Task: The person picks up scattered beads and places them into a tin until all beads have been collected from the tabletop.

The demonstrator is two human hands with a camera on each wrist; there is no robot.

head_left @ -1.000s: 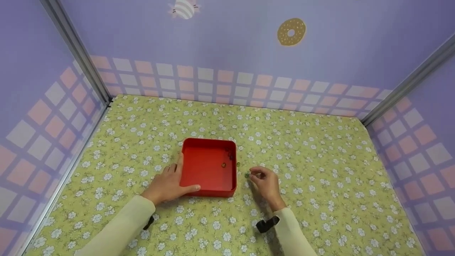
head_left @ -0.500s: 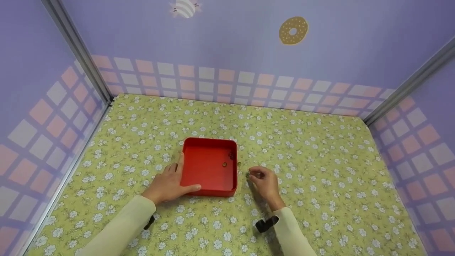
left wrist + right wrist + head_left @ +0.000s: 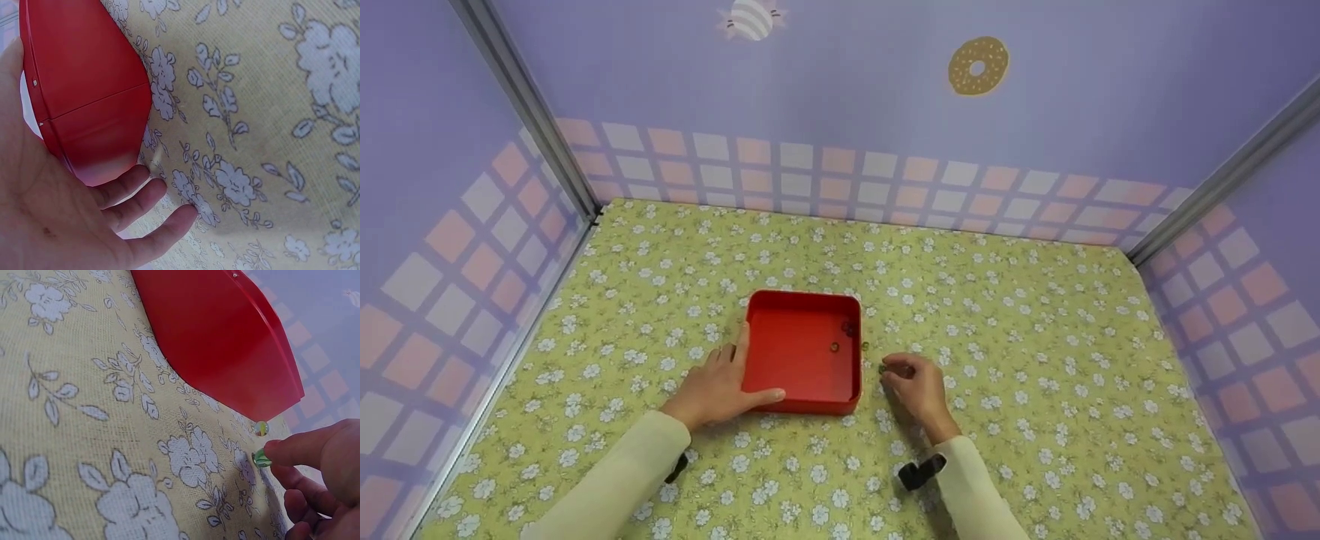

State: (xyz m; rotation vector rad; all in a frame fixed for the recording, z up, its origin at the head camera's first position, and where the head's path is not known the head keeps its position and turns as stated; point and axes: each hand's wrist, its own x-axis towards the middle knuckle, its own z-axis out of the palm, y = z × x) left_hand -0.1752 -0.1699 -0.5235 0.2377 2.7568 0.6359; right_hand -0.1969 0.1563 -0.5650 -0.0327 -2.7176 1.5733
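A red square box (image 3: 802,409) stands on the floral cloth. My left hand (image 3: 709,390) rests against its near left corner, index finger along the left side, thumb across the near rim. Those fingers look mostly straight; in the left wrist view the other fingers (image 3: 163,225) lie beside the wall. Right of the box, my right hand (image 3: 919,386) pinches a green glass marble (image 3: 261,458) at the tips of thumb and index finger, low over the cloth. A clear marble with a yellow streak (image 3: 261,428) lies close to the box's right wall.
Inside the box, one yellowish marble (image 3: 834,347) lies on the floor and several dark ones (image 3: 848,328) sit against the right wall. Purple panels (image 3: 847,90) with pink and white checks enclose the floral cloth (image 3: 1035,337) at the back and sides.
My right thumb and index finger have closed in on the green marble, which shows less between them now. The left hand and the box have stayed in place.
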